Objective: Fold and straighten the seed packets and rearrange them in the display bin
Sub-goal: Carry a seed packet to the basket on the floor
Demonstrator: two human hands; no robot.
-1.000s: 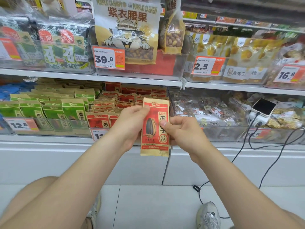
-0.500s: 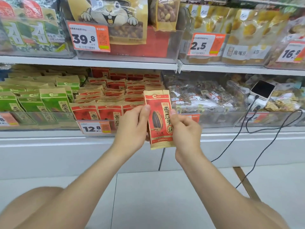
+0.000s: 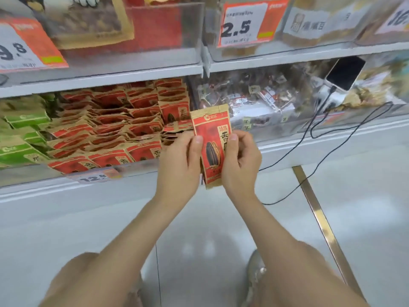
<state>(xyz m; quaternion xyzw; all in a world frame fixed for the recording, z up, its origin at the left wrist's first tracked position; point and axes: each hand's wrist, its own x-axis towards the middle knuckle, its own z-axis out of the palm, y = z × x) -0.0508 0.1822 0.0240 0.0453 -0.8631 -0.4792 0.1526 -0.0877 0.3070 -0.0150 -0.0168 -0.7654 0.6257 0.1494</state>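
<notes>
- Since half a second ago, the seed packet has come closer to the right end of the display bin and is still upright in both hands.
- It is in the air, in front of the bin's right corner, with its printed face toward the camera.
- The left hand and the right hand each pinch one side edge, thumb on the front and fingers hidden behind.
- It looks like a light paper pouch: matte, easy to crease and not fragile, probably with loose seeds that shift. The side edges seem the best hold, leaving the top flap free to flatten.
- Red packets lie jumbled in the bin, with green packets to their left.
</notes>
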